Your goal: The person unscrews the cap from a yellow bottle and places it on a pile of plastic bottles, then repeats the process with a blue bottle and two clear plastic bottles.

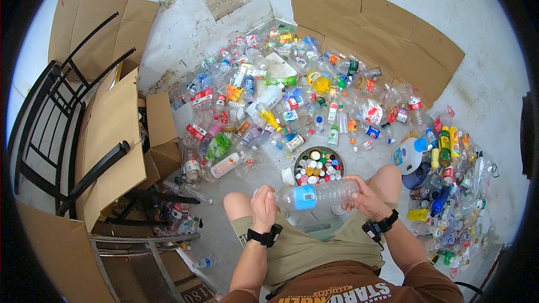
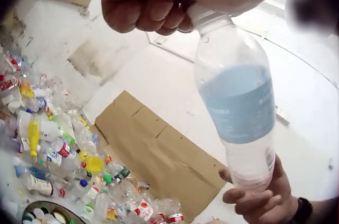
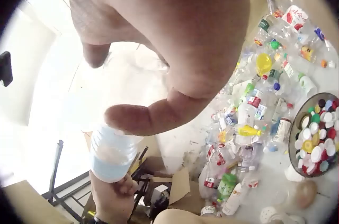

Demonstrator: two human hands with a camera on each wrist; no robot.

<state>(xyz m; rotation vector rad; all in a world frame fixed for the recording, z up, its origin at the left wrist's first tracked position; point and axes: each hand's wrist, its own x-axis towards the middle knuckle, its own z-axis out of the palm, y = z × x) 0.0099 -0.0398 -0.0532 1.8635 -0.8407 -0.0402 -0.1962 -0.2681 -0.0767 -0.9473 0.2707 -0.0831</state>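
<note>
Person seated above the floor (image 1: pixel 259 172), both hands busy with one clear, ridged plastic bottle (image 1: pixel 318 195) wearing a blue label. Bottle lay roughly level across the lap, neck toward the person's left, base toward the right. No liquid showed in it.

Left hand (image 1: pixel 263 206): fingers curled in close about the neck end, which was mostly hidden; could not tell from any view whether a cap sat on it. Right hand (image 1: pixel 368 197): thumb and fingers bowed round the base end, gripping it, spread about as wide as the bottle was thick.

Just beyond the bottle stood a round bowl (image 1: pixel 345 166) of loose caps in many colours. A large heap of bottles (image 1: pixel 268 99) spread past it; a smaller pile (image 1: pixel 448 202) lay off to the right.

Step in hand, by my reading: opening the bottle at the neck. Next move seemed to call for a firm, unsquashed hold on the base while the left fingers twisted, the thin wall being likely to buckle.
</note>
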